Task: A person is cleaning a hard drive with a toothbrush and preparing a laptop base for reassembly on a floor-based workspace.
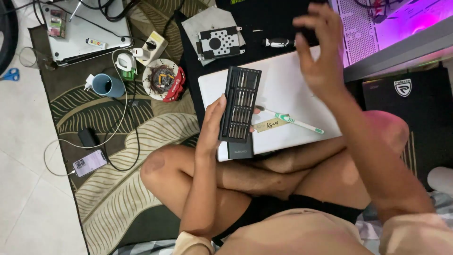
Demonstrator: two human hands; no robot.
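Observation:
My left hand (213, 123) grips a black rectangular screwdriver-bit case (239, 105), open, with rows of metal bits showing. It is held above a white closed laptop (283, 85) that rests on my crossed legs. My right hand (318, 47) is raised over the laptop's far edge, fingers spread, holding nothing. A white and green toothbrush (295, 122) and a tan paper label (270, 125) lie on the laptop lid beside the case.
On the patterned rug lie a phone (88, 162) on a cable, a blue mug (108, 85), a round dish with small parts (161, 79), a silver laptop (82, 28) and a metal drive bracket (219, 41). A purple-lit computer case (401, 23) stands at the top right.

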